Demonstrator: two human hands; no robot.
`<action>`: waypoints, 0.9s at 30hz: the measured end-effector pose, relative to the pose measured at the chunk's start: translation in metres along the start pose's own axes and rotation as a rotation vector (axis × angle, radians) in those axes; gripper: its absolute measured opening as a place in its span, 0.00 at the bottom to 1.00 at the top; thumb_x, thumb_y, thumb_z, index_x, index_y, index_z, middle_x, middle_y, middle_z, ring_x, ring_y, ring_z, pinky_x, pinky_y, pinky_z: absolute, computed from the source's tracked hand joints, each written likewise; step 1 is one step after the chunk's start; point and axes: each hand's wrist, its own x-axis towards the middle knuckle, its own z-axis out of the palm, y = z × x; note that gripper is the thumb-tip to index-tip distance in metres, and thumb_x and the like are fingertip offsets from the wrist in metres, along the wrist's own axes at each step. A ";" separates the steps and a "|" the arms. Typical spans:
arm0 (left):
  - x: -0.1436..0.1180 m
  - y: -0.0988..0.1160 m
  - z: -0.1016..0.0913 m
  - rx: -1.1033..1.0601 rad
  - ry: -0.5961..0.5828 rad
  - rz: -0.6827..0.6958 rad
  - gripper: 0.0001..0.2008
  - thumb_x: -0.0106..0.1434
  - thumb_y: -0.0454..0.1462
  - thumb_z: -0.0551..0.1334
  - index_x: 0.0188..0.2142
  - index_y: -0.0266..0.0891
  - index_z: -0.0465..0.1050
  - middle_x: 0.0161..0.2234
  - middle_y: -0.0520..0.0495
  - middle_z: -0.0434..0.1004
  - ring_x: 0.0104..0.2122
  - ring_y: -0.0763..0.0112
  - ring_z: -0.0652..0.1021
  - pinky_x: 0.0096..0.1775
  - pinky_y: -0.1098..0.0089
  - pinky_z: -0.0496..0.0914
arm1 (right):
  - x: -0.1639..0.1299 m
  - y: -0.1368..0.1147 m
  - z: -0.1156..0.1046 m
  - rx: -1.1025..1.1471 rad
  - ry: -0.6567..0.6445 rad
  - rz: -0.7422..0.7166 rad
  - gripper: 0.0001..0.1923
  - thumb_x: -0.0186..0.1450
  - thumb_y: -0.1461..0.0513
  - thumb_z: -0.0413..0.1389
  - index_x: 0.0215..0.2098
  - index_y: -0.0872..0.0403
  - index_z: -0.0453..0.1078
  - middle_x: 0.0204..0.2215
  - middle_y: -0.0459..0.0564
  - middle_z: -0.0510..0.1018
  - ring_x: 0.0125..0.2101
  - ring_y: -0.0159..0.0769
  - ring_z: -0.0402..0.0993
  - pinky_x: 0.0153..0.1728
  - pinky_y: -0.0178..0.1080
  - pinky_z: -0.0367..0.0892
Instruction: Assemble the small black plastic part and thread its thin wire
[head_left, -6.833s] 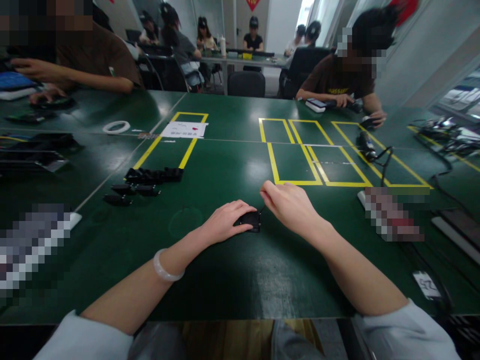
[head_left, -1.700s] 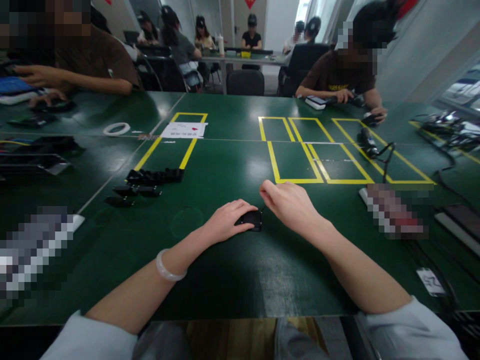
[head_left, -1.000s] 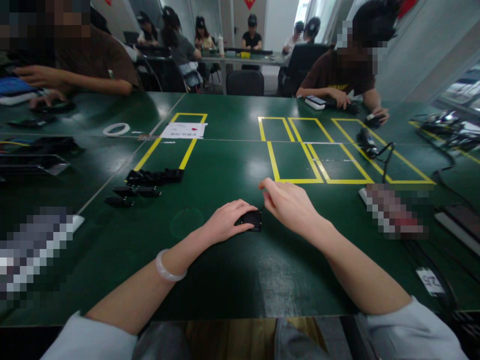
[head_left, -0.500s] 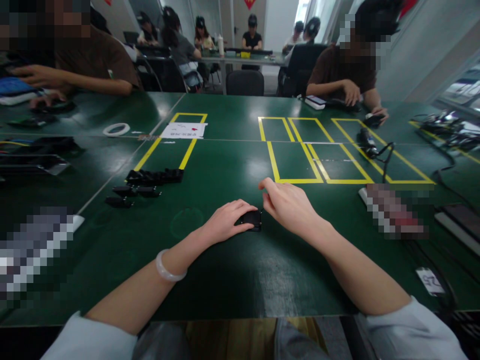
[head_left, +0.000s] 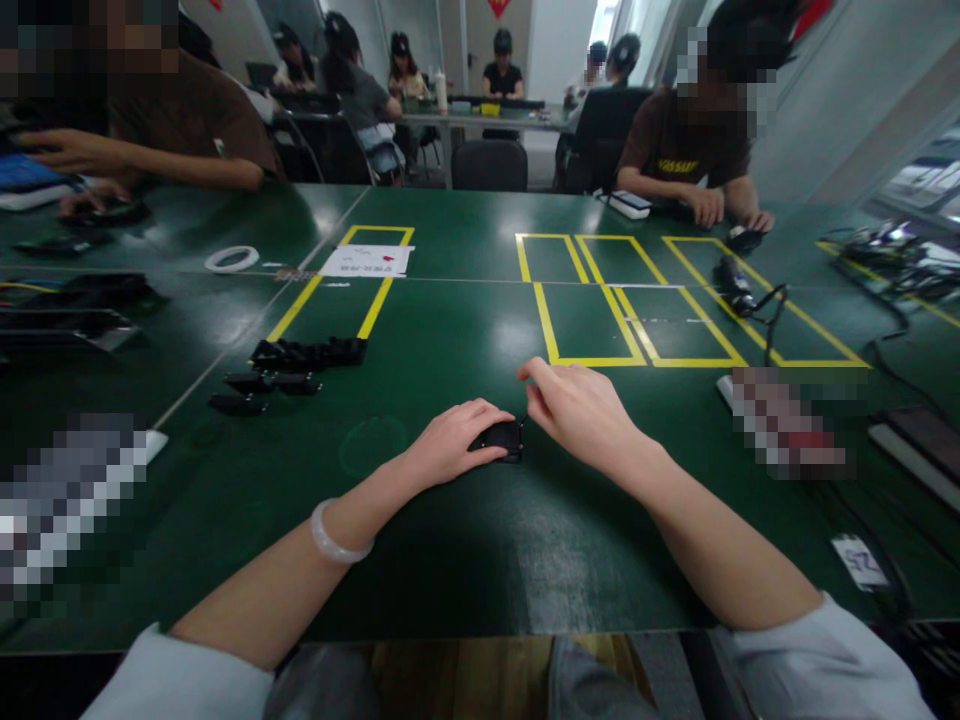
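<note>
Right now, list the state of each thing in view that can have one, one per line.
small black part: flat on the green table, pinned under the left hand.
right hand: beside the part, fingers pinched; contact unclear.
black parts: lined up in a row on the table, untouched.
tape roll: lying flat.
paper sheet: flat inside the yellow outline.
handheld tool: lying down, cable attached.

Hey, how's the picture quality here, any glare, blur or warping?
Head view: pale glare streaks on the green table; straight edges bow toward the corners; left hand, right hand and small black part fairly sharp; distant people soft.
</note>
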 end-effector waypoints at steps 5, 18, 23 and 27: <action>0.000 0.001 0.000 0.003 0.004 -0.001 0.19 0.65 0.44 0.58 0.55 0.44 0.64 0.48 0.44 0.70 0.48 0.61 0.72 0.50 0.62 0.67 | -0.001 0.002 0.001 -0.016 0.007 0.010 0.15 0.70 0.57 0.41 0.40 0.54 0.66 0.27 0.48 0.78 0.27 0.33 0.72 0.28 0.35 0.51; 0.001 -0.001 0.001 -0.007 0.003 -0.005 0.19 0.65 0.44 0.59 0.54 0.44 0.65 0.48 0.44 0.70 0.47 0.61 0.72 0.49 0.62 0.67 | -0.001 0.000 0.001 0.022 0.016 -0.010 0.11 0.68 0.60 0.42 0.41 0.55 0.64 0.28 0.47 0.77 0.28 0.32 0.72 0.29 0.34 0.52; 0.001 0.000 0.001 -0.007 0.012 0.000 0.19 0.65 0.44 0.58 0.54 0.43 0.65 0.49 0.44 0.70 0.48 0.61 0.72 0.50 0.63 0.67 | 0.000 0.001 0.000 -0.051 -0.044 0.027 0.16 0.71 0.56 0.39 0.38 0.54 0.65 0.26 0.48 0.78 0.25 0.33 0.71 0.27 0.35 0.49; 0.001 0.001 0.000 -0.004 0.006 -0.005 0.18 0.65 0.44 0.58 0.53 0.43 0.65 0.48 0.44 0.70 0.48 0.61 0.72 0.50 0.63 0.67 | 0.000 0.001 0.002 -0.018 -0.019 0.008 0.12 0.69 0.62 0.41 0.42 0.54 0.65 0.28 0.48 0.78 0.27 0.33 0.72 0.28 0.35 0.50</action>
